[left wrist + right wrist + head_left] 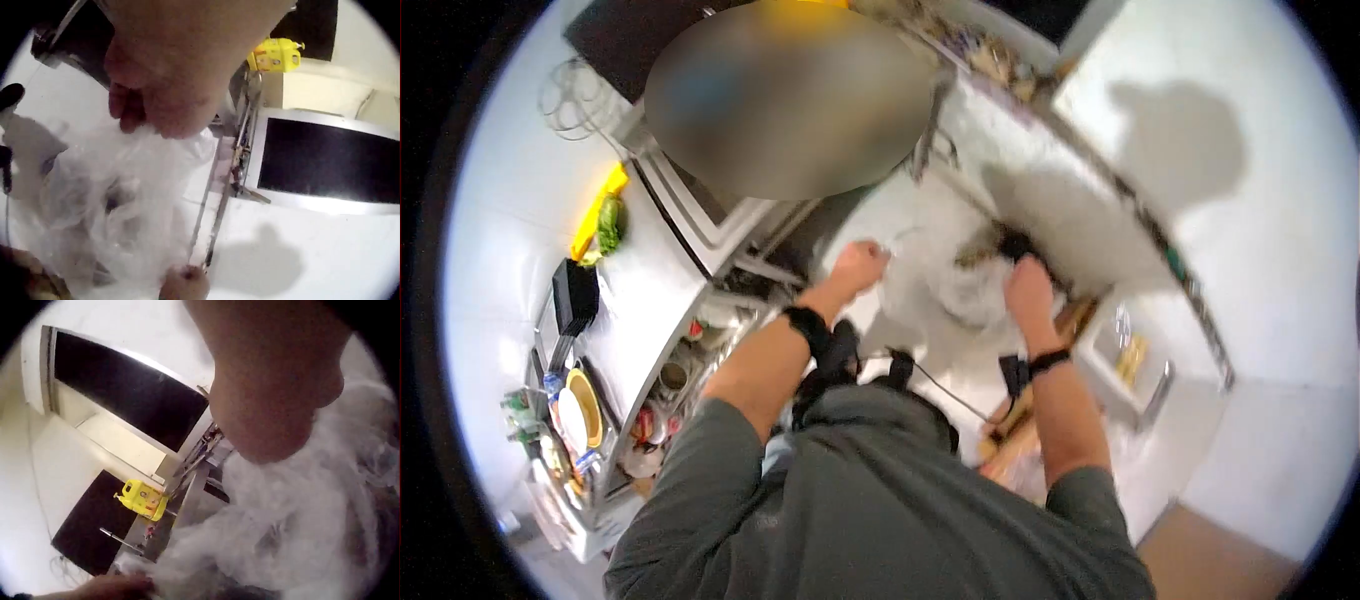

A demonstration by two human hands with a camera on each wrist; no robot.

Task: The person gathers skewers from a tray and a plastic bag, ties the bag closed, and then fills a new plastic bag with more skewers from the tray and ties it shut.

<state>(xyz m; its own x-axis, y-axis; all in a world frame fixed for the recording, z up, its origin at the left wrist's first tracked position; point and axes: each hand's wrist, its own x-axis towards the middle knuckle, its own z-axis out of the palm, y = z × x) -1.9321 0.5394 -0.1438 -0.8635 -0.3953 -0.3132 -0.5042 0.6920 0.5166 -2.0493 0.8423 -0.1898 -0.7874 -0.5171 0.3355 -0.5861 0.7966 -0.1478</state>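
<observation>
A clear, crumpled plastic bag (935, 260) stretches between both hands in front of the body. My left hand (858, 266), fingers curled, grips one side of its top edge. On the opposite side my right hand (1030, 292) holds the bag in a closed fist. In the left wrist view, the bag (131, 206) hangs beneath the left hand (169, 81), and a small dark patch shows through the film. Seen from the right wrist, the bag (281, 531) spreads wide below the right hand (269, 419).
A white counter (640, 275) runs along the left, with green leaves (609, 224) and a black container (576, 297) on it. Crowded shelves with dishes lie beneath. A yellow jug (144, 499) stands at the back. To the right is a white bin (1105, 365).
</observation>
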